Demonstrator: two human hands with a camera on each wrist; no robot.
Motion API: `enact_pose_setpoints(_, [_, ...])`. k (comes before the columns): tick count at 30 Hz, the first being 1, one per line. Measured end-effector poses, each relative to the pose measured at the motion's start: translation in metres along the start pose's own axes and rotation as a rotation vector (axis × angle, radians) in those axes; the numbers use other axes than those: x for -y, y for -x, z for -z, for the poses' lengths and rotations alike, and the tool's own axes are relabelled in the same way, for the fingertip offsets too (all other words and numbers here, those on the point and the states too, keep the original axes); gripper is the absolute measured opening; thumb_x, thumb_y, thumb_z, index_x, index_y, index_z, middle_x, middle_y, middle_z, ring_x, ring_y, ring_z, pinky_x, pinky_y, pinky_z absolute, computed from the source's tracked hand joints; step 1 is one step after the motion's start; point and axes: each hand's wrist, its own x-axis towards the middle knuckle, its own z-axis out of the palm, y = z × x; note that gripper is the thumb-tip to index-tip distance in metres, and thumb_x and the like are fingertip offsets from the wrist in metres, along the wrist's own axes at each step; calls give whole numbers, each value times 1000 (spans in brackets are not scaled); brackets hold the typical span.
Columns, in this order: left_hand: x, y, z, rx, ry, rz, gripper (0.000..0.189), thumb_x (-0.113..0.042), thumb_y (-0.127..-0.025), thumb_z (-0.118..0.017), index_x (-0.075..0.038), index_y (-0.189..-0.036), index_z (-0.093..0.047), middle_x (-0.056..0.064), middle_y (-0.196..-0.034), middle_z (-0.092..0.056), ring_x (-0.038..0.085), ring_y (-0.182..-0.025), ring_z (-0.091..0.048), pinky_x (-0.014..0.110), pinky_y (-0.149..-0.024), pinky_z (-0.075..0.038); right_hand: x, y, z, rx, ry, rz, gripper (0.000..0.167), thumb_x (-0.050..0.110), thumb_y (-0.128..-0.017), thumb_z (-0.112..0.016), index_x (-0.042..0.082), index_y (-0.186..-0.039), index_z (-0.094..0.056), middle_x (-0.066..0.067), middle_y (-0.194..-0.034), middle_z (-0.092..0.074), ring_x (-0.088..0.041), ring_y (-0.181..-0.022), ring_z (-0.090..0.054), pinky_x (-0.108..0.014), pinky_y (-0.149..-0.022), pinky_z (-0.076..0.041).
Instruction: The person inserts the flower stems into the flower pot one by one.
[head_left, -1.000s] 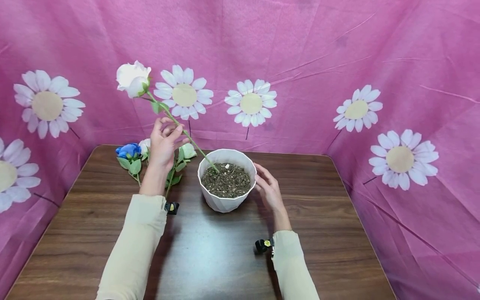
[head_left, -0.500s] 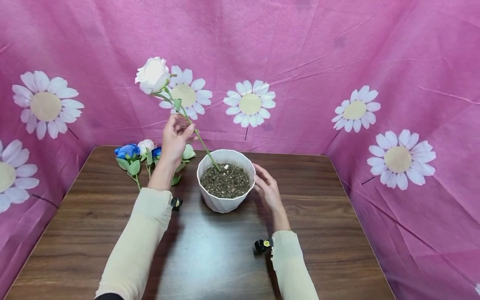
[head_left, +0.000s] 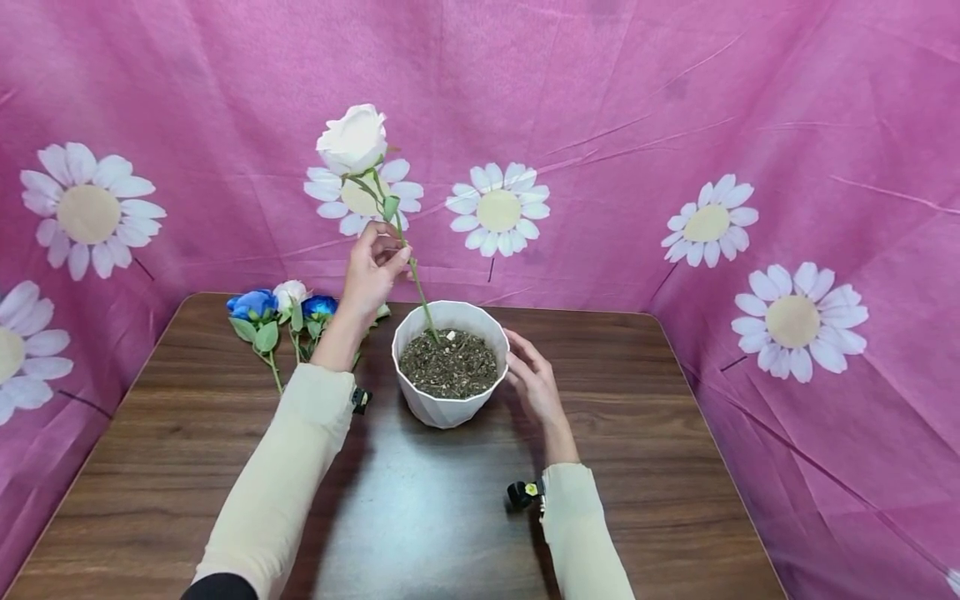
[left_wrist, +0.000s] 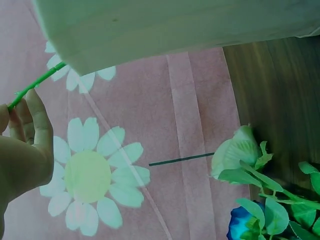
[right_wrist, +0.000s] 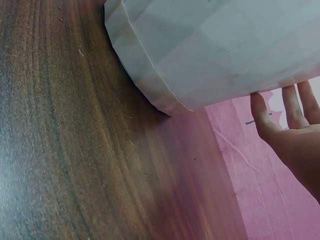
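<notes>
A white rose (head_left: 352, 140) leans to the left over a white faceted flower pot (head_left: 442, 410), its lower stem end standing in the dark soil (head_left: 450, 367) near the pot's far left side. My left hand (head_left: 372, 268) pinches the rose's green stem between thumb and fingers; the left wrist view shows the same pinch on the stem (left_wrist: 37, 82). On the pot's right side, the fingers of my right hand (head_left: 536, 379) rest against the outer wall just below the rim. Seen from the right wrist, those fingertips (right_wrist: 258, 102) touch the pot wall (right_wrist: 210, 55) and are fairly straight.
Behind my left forearm several more roses lie on the brown wooden table (head_left: 637, 417), among them a blue rose (head_left: 252, 304) and a pale rose (head_left: 290, 293). A pink cloth (head_left: 600, 100) printed with daisies hangs around the table's back and sides.
My left hand has moved right, swinging the white rose from a strong leftward slant to a more upright one, with its stem end staying in the soil. The right hand stays at the pot.
</notes>
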Motion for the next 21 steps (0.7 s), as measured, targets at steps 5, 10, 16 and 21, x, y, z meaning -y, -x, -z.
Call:
enact_pose_setpoints(5, [3,-3,-9,39,-52,-12,18,14,-95,-56,1,-105,-49,20,-96,-61,15,-75,-60,27,-65,-59,1,0,0,2,4,-5,48,-3,-102,-48,-16,-146,-36,-12,-132,-55,-21,-116,-57,-30,-93,-56])
enact_pose_setpoints(10, [5,-5,-17,96,-115,-37,18,13,-95,-57,5,-108,-49,21,-96,-59,16,-77,-59,26,-66,-58,2,0,0,6,4,2,47,-4,-102,-48,-17,-146,-35,-13,-132,-55,-21,-116,-57,-30,-94,-56])
enact_pose_setpoints(16, [10,-7,-22,146,-176,-23,19,13,-95,-58,5,-110,-51,23,-96,-60,16,-77,-57,31,-69,-59,-3,-2,5,53,5,55,51,6,-101,-57,-13,-146,-40,-14,-134,-54,-21,-117,-57,-31,-95,-56])
enact_pose_setpoints(21, [17,-6,-22,135,-175,12,19,13,-95,-59,3,-109,-52,10,-90,-60,14,-76,-56,28,-67,-58,-20,-7,19,121,-22,105,47,14,-101,-62,0,-145,-51,-15,-135,-56,-24,-119,-57,-34,-96,-56])
